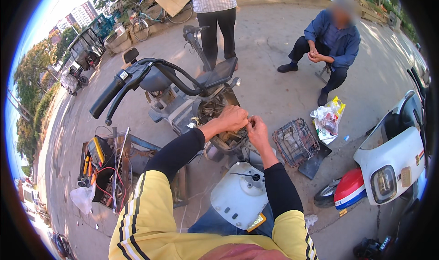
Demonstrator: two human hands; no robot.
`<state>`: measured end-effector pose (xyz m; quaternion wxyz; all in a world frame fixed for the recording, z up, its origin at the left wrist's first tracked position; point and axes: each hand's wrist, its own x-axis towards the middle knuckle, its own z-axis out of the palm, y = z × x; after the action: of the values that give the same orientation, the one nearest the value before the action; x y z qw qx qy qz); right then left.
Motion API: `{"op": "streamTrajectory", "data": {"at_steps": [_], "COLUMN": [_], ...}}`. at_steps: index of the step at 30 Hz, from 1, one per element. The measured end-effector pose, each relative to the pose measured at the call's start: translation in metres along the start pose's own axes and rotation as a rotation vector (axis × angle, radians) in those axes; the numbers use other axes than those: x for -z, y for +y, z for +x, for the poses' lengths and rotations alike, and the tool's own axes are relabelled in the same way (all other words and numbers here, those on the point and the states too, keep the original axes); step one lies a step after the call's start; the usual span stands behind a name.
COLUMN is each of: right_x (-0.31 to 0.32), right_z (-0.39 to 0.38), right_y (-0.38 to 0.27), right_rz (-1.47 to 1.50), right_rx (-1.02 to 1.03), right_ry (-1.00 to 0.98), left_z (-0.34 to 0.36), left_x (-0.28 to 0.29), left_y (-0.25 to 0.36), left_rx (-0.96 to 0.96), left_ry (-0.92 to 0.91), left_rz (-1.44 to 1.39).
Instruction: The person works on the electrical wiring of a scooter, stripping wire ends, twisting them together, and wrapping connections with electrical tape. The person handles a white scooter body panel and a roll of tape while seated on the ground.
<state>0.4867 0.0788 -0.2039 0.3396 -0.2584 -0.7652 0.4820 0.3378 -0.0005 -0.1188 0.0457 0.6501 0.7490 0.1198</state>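
Observation:
Both my hands meet above the opened front of an electric scooter, whose handlebar grip (pixel 109 97) juts out to the left. My left hand (pixel 233 118) is closed, its fingers pinched together over the exposed wiring (pixel 215 107). Close against it, my right hand (pixel 259 131) pinches at the same spot. Whatever thin piece lies between the fingertips is too small to make out. A white front panel (pixel 238 193) with a round lamp hole and a yellow plate (pixel 257 222) rests against my lap, below the hands.
At left stands a tool box (pixel 105 187) with a yellow meter (pixel 96 151) and red leads. Right of the scooter lie a wire basket (pixel 295 141) and plastic bags (pixel 328 118). A white scooter (pixel 388 164) is at far right. One person (pixel 331 42) sits; another (pixel 215 13) stands.

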Motion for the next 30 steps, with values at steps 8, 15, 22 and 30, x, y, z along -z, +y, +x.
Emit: {"op": "streamTrajectory", "data": {"at_steps": [8,15,22,30], "right_x": [-0.004,0.007,0.012,0.004], "right_z": [0.000,0.006,0.004,0.003], "right_y": [0.012,0.005,0.003,0.004], "right_rz": [0.198,0.347,0.522,0.266], "right_rx": [-0.089,-0.251,-0.391,-0.236], "right_ry": [0.005,-0.124,-0.138,-0.068], "left_z": [0.012,-0.007,-0.001,0.004], "left_x": [0.022,0.029,0.026,0.003], "left_y": [0.007,0.003,0.003,0.002], "left_rx": [0.756,-0.382,-0.616,-0.285], "left_ry": [-0.366,0.085,0.157,0.138], "left_rz": [-0.987,0.241,0.387,0.132]}}
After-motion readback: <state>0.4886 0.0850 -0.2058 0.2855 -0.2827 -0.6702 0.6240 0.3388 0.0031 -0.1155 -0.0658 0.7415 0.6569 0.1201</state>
